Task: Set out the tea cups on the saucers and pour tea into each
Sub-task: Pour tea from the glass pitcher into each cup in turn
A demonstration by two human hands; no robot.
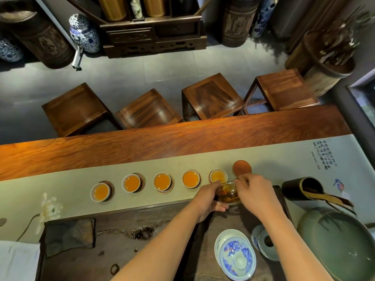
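Between both hands, just above the near edge of the pale runner (60, 179), a small glass pitcher (230, 194) is held tilted toward the fifth cup (218, 176). Left hand (211, 197) has its fingers (218, 182) wrapped on the pitcher's left side; right hand (257, 194) pinches its right rim with fingers (242, 180) closed on the glass. Dark liquid and leaves show inside the pitcher.

Five white cups stand in a row on the runner, each on a dark saucer and each holding amber tea: first cup (100, 192), second cup (132, 182), third cup (162, 181), fourth cup (190, 178), then the fifth, touching the pitcher's lip. Just right of the fifth, a sixth saucer (241, 168) lies bare.

Nearer the person, a blue-and-white bowl (235, 254) sits on the dark tea tray (162, 250), with a green basin (341, 246) at the right. Beyond the wooden counter (162, 142) stand four stools (211, 96).
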